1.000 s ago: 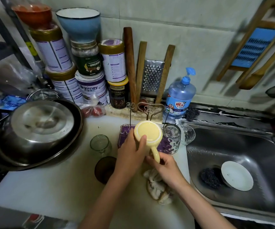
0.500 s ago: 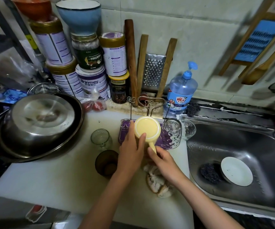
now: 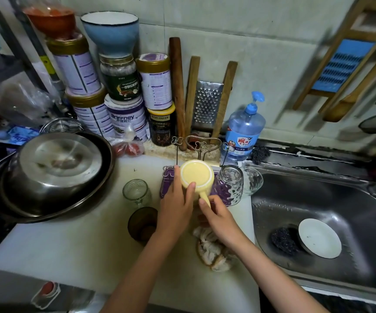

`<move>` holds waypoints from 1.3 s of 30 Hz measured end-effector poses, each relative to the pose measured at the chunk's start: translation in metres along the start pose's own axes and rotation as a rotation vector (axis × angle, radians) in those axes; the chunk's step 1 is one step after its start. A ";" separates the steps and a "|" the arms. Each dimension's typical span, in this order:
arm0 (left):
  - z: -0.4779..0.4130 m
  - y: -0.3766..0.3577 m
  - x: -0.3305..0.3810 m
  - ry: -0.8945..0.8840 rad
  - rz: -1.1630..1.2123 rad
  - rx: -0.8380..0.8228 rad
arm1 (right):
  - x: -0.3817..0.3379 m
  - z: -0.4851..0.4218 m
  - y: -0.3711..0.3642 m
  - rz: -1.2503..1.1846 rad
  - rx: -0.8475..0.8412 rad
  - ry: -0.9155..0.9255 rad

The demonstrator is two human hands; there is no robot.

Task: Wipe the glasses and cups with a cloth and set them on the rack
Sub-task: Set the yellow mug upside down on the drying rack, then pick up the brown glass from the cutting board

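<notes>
A yellow cup (image 3: pixel 196 175) stands upside down on the purple wire rack (image 3: pixel 167 177) at the back of the white counter. My left hand (image 3: pixel 178 206) grips its left side, thumb on the base. My right hand (image 3: pixel 216 219) pinches the cup's handle from below. To the right of the cup, a patterned clear glass (image 3: pixel 230 184) sits inverted on the rack. A small clear glass (image 3: pixel 136 192) and a dark brown cup (image 3: pixel 142 223) stand on the counter to the left. The crumpled white cloth (image 3: pixel 213 251) lies under my right wrist.
A clear glass bowl (image 3: pixel 252 180) sits at the sink's edge. The steel sink (image 3: pixel 331 213) on the right holds a white dish (image 3: pixel 319 238) and a scrubber (image 3: pixel 283 240). A large steel pan (image 3: pixel 56 172) fills the left. Tins, a grater (image 3: pixel 207 105) and a soap bottle (image 3: pixel 243 129) line the wall.
Both hands have lowered the upside-down yellow cup a little farther onto the rack. My left thumb now lies on its base.
</notes>
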State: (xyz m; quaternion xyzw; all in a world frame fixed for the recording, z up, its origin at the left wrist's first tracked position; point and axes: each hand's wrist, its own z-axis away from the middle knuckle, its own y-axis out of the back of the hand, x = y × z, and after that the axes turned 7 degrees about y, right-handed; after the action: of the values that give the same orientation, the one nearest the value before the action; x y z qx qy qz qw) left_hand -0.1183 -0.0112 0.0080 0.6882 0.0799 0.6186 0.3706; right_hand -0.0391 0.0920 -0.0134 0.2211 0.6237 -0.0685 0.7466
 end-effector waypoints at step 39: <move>0.058 -0.005 -0.107 0.466 0.430 0.334 | 0.054 0.042 0.022 0.834 0.003 0.316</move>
State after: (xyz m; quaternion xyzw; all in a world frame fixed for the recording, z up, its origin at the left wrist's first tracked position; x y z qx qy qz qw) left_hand -0.0877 -0.0927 -0.0777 0.5808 0.1159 0.8011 0.0861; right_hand 0.0180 0.1031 -0.0544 0.4625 0.5875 0.2723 0.6057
